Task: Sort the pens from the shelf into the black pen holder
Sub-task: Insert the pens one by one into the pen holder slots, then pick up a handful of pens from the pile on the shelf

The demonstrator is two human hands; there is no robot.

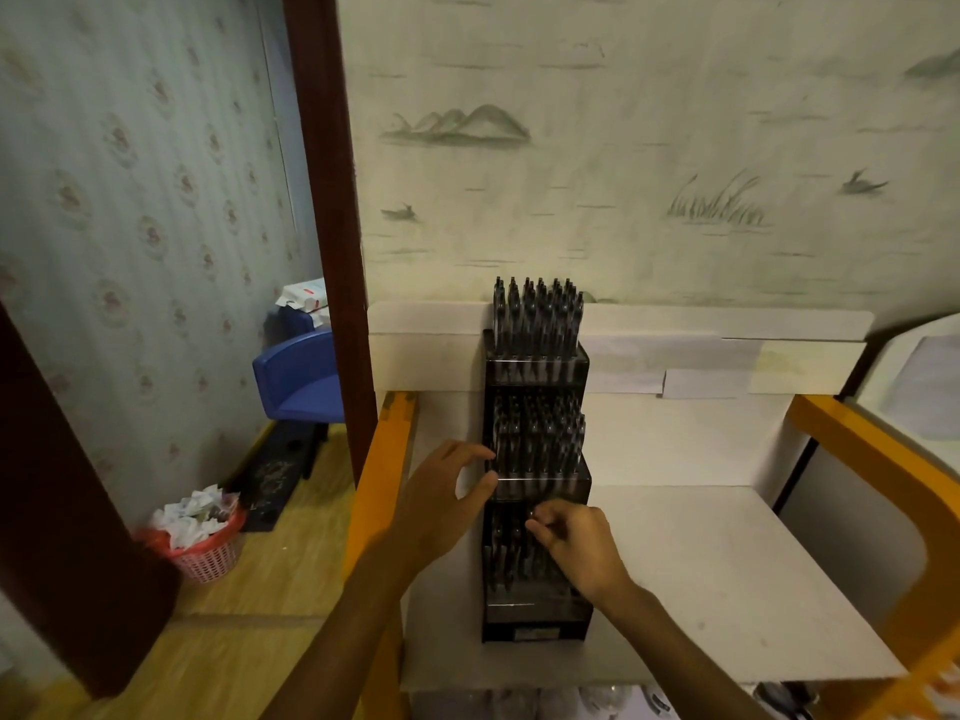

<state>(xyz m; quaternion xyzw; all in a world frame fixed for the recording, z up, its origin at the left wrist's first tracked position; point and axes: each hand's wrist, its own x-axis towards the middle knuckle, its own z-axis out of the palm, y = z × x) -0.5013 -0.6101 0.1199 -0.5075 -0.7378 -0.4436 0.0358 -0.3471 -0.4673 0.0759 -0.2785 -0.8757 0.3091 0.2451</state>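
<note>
A tall black pen holder point(536, 628) with three stepped tiers stands on the white shelf point(727, 563), against its back wall. Each tier is packed with several dark pens point(537, 319). My left hand point(441, 501) sits at the holder's left side by the middle tier, with thumb and fingers curved and touching its edge. My right hand point(576, 543) hovers over the lowest tier with its fingertips pinched together among the pens there. Whether it holds a pen is hidden by the fingers.
The shelf has an orange frame point(382, 459) on both sides and white card at the back. A dark wooden door frame point(332, 226) stands to the left. On the floor beyond are a blue chair point(296, 376) and a pink waste basket point(205, 548).
</note>
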